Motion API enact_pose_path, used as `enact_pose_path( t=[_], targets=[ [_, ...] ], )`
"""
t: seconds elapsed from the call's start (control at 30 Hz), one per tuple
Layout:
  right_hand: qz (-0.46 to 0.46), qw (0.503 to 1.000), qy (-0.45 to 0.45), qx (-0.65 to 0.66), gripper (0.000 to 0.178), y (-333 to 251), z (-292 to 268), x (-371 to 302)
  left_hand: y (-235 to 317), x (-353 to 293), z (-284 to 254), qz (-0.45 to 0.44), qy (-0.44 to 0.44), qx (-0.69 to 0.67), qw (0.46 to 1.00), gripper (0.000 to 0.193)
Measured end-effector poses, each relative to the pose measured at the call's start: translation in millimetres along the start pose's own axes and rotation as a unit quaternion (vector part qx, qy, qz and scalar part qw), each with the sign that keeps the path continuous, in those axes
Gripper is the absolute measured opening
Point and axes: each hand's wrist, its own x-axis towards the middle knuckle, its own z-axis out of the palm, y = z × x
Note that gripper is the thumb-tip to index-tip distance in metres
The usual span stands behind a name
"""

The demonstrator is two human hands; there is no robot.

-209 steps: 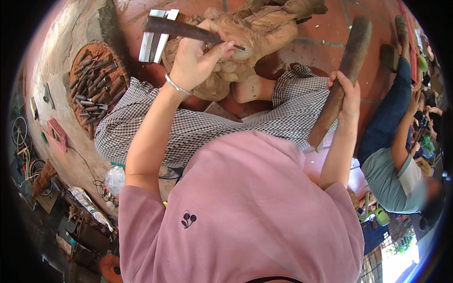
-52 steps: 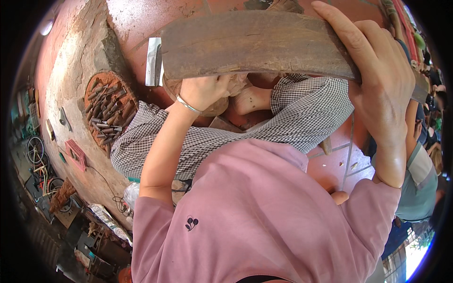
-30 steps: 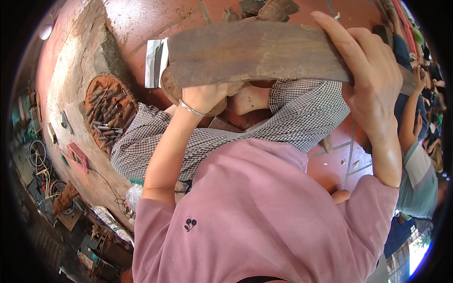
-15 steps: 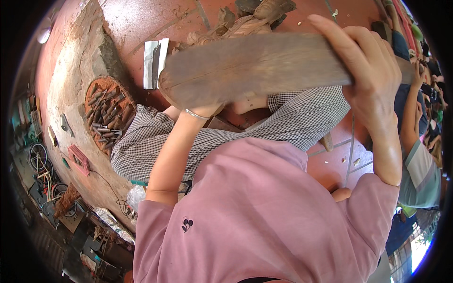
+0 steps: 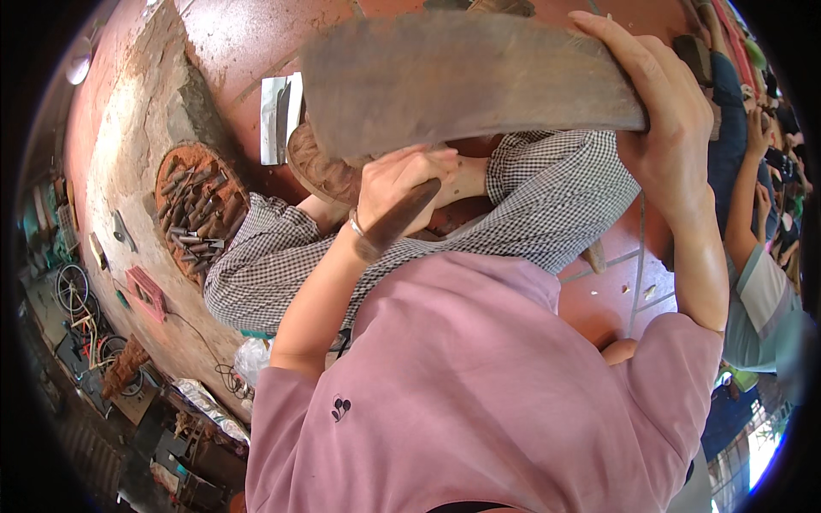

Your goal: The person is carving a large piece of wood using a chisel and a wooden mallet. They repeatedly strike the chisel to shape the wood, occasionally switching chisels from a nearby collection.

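Note:
My right hand [image 5: 671, 111] is closed round a long, flat wooden mallet [image 5: 470, 77], raised across the far middle of the view. My left hand [image 5: 398, 188] is closed round a chisel, whose dark wooden handle [image 5: 406, 214] slants back over the wrist; its blade is hidden. Below the mallet and beside my left hand, a carved wooden piece [image 5: 321, 167] with a rounded edge shows in part. The mallet covers the rest of it.
A round tray [image 5: 201, 209] of several chisels lies on the left, next to a pinkish-red perforated block [image 5: 145, 293]. Silvery-white packaging [image 5: 278, 120] lies beyond the carving. My checkered trouser legs [image 5: 556, 184] surround the work. Another person's arm [image 5: 744, 218] is at the far right.
The mallet has risen away from my left hand and tilted. My left hand and the chisel handle, hidden behind it before, now show, along with some of the carving.

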Motion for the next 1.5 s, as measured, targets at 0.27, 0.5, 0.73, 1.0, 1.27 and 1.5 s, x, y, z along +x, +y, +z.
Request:
enact_pose_path(
  t=[0.27,0.5,0.73,1.0,1.27,1.5],
  targets=[
    [0.145,0.974,0.066,0.158,0.06,2.9,22.0,-11.4,-5.8,10.4,-39.4,-0.186,0.209,-0.048,0.959,0.015],
    [0.358,0.893,-0.05,0.269,0.052,34.6,31.6,-42.0,-18.0,1.5,-58.5,-0.228,0.215,-0.133,0.94,0.014],
    [0.41,0.862,-0.075,0.29,0.053,35.9,36.3,-45.5,-33.9,0.5,-60.8,-0.206,0.216,-0.186,0.936,0.013],
    [0.434,0.841,-0.105,0.306,0.043,35.9,38.5,-34.2,-39.0,25.2,-74.3,-0.32,0.091,-0.27,0.903,0.012],
    [0.288,0.917,-0.087,0.261,0.043,50.2,50.7,-10.8,-42.2,46.0,-83.5,-0.392,-0.012,-0.296,0.871,0.013],
    [0.161,0.95,-0.211,0.167,0.05,58.4,36.6,50.3,-46.8,51.4,-84.6,-0.426,-0.03,-0.32,0.846,0.014]
  ],
)
